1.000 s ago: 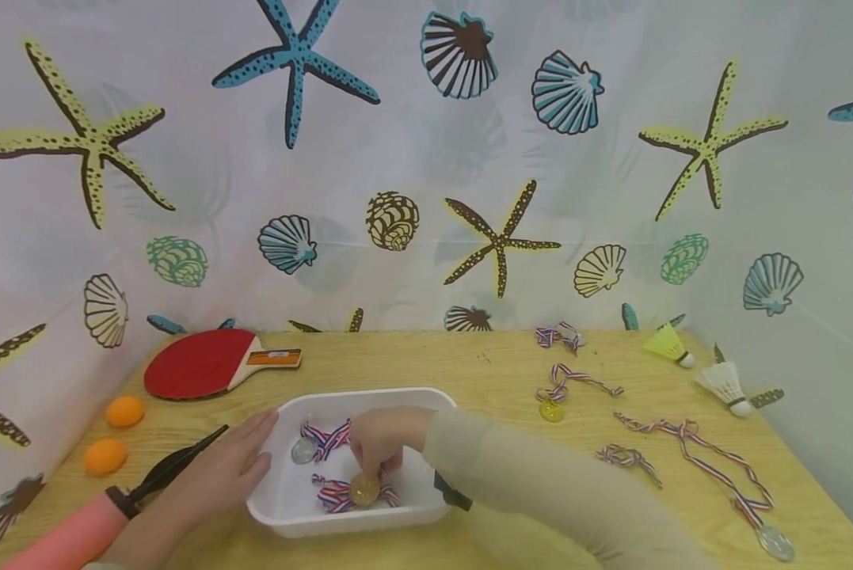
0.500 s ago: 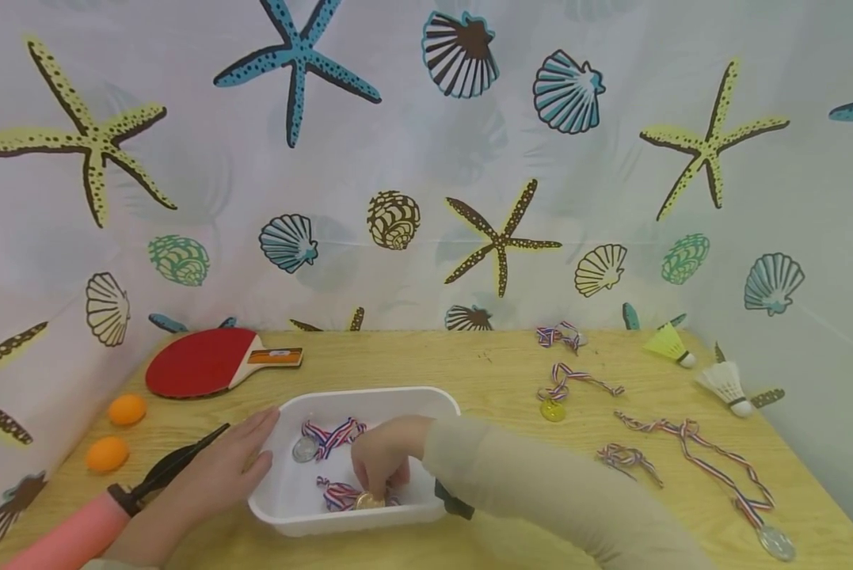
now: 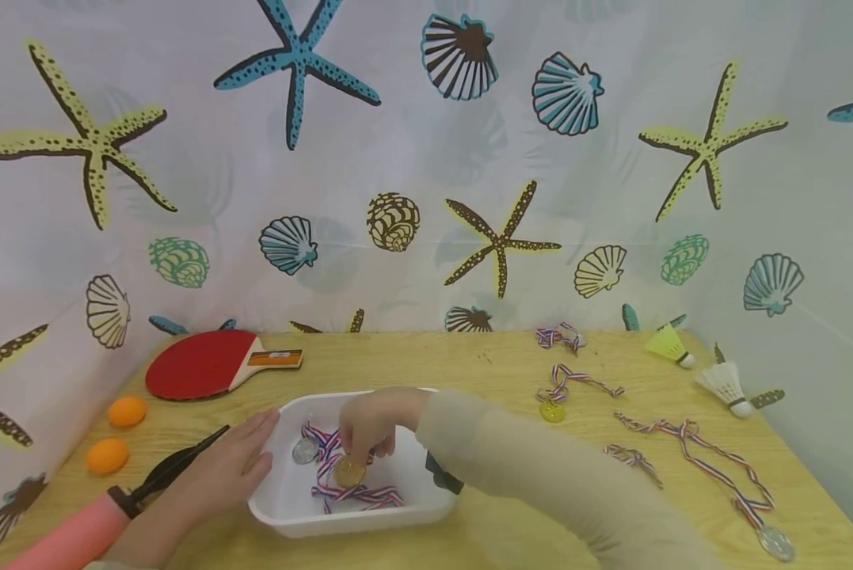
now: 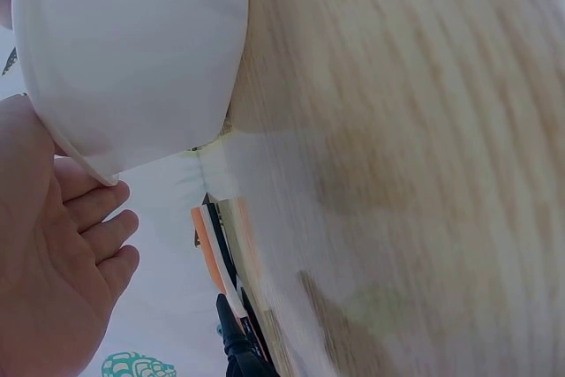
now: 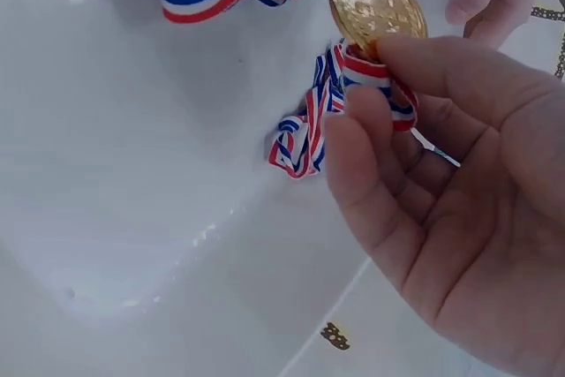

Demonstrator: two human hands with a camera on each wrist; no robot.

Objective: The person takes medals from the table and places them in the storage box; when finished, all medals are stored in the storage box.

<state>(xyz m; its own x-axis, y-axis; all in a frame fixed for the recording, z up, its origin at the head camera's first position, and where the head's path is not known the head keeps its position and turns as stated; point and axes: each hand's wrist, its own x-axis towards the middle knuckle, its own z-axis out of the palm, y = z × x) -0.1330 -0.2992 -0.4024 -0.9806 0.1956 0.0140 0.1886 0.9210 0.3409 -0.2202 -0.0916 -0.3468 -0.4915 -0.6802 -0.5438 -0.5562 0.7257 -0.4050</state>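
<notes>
A red table-tennis paddle point(image 3: 205, 363) lay at the far left of the wooden table point(image 3: 426, 360), with two orange balls point(image 3: 116, 434) nearer, beside a pink pump point(image 3: 77, 529). Far right stood a yellow shuttlecock point(image 3: 667, 345) and a white shuttlecock point(image 3: 724, 385); loose ribboned medals point(image 3: 690, 455) lay between.

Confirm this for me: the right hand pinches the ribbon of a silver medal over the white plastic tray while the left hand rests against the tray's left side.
One detail is wrong: the medal is gold, not silver. The right wrist view shows the right hand pinching the red, white and blue ribbon of a gold medal over the white plastic tray. The left hand does rest against the tray's left side, as the head view shows.
</notes>
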